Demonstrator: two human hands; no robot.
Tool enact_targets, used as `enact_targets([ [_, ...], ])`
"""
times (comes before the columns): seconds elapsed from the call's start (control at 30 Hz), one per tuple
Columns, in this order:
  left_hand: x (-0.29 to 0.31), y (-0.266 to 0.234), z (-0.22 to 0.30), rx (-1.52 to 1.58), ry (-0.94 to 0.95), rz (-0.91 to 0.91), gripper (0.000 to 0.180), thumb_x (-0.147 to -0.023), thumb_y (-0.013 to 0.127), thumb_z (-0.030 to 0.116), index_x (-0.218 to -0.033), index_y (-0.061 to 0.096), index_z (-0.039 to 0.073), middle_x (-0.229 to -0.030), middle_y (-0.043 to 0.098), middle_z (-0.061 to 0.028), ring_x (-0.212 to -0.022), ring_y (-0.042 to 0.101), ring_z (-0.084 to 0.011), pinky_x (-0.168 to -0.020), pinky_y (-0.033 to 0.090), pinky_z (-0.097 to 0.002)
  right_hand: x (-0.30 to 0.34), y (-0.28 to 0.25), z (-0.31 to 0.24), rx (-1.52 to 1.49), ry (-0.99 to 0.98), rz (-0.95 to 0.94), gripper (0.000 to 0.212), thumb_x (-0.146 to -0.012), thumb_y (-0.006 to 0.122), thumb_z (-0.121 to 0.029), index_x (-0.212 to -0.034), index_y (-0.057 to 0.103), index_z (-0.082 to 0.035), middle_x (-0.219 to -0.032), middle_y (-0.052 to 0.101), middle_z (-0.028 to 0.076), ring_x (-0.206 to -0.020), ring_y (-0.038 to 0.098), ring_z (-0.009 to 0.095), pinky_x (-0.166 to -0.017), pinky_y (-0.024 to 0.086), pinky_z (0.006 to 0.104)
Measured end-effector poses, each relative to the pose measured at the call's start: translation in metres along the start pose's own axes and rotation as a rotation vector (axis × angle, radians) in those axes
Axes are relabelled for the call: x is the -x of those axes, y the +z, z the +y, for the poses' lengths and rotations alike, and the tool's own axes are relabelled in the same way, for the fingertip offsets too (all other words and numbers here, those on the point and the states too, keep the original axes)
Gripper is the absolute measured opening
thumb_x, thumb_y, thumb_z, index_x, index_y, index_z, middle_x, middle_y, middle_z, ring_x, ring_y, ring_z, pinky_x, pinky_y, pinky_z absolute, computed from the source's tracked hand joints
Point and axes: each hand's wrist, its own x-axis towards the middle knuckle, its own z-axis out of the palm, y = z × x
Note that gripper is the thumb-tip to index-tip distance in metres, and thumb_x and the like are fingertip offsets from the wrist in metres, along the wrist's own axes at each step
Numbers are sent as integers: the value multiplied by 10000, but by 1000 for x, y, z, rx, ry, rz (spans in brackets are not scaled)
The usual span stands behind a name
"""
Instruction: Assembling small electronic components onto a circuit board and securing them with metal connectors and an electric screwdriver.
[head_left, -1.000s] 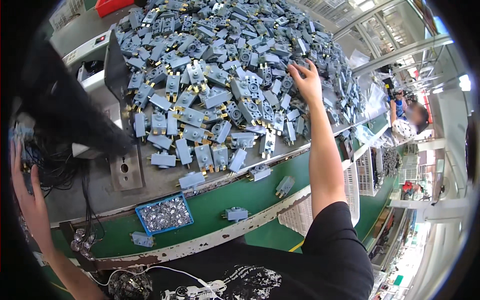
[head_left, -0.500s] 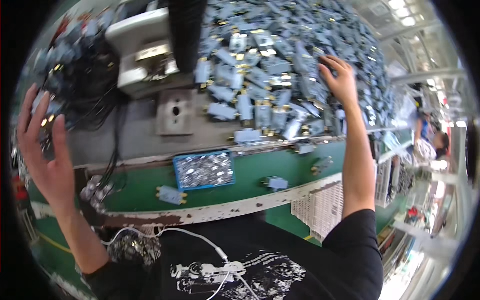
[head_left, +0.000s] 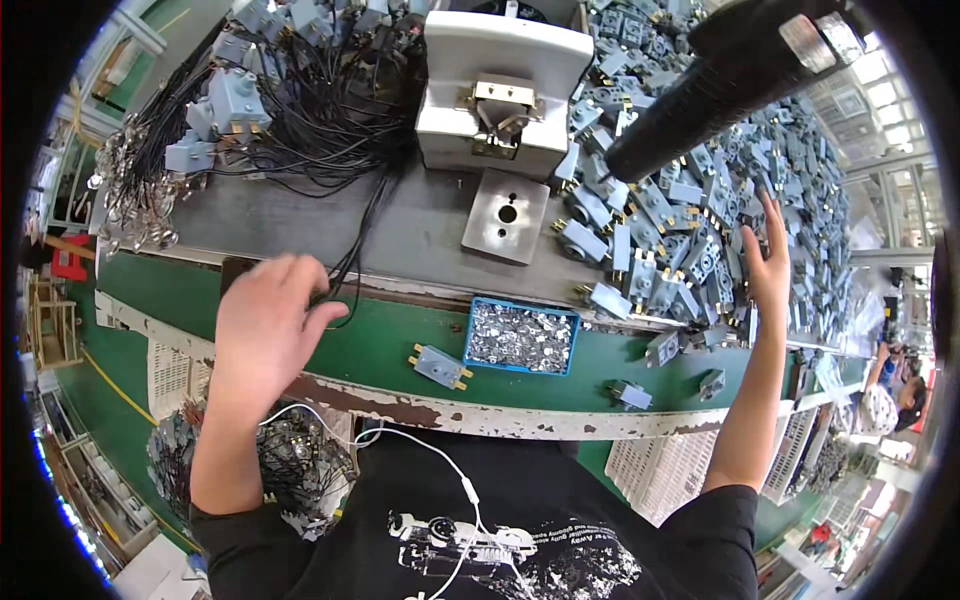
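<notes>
White lettering marked the black shirt [head_left: 600, 480]. The left hand [head_left: 265, 320] curved its fingers beside the black cables [head_left: 340, 140], whether gripping, I couldn't tell; the right hand [head_left: 770, 270], thumb and fingers parted, hung beside grey blocks [head_left: 645, 270] heaped on the bench [head_left: 430, 230].
</notes>
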Motion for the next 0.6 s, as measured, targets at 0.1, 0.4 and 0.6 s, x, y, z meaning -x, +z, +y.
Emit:
enact_targets([
  [0.1, -1, 7, -20, -83, 109, 27, 217, -806, 798, 193, -896, 633, 83, -867, 659, -67, -836, 643, -299, -727, 513, -435, -7, -10, 3, -71, 371, -37, 552, -989, 631, -80, -1527, 507, -76, -1448, 611, 150, -1338, 570, 214, -1120, 424, 334],
  [0.4, -34, -59, -13, 455, -195, -483, 162, -879, 678, 71, -1027, 630, 22, -776, 691, -77, -734, 692, -245, -661, 515, -380, -21, -27, 29, -79, 320, -130, 456, -990, 590, -45, -1445, 581, -75, -1230, 718, 131, -1064, 661, 144, -952, 503, 282],
  [0.6, -26, -41, -37, 200, 149, -317, 175, -957, 596, 74, -1132, 598, 89, -859, 712, -123, -803, 729, -297, -670, 538, -407, -28, -18, 12, -67, 275, -101, 354, -976, 648, -99, -1329, 650, -66, -1001, 706, 56, -877, 624, 102, -816, 510, 249],
])
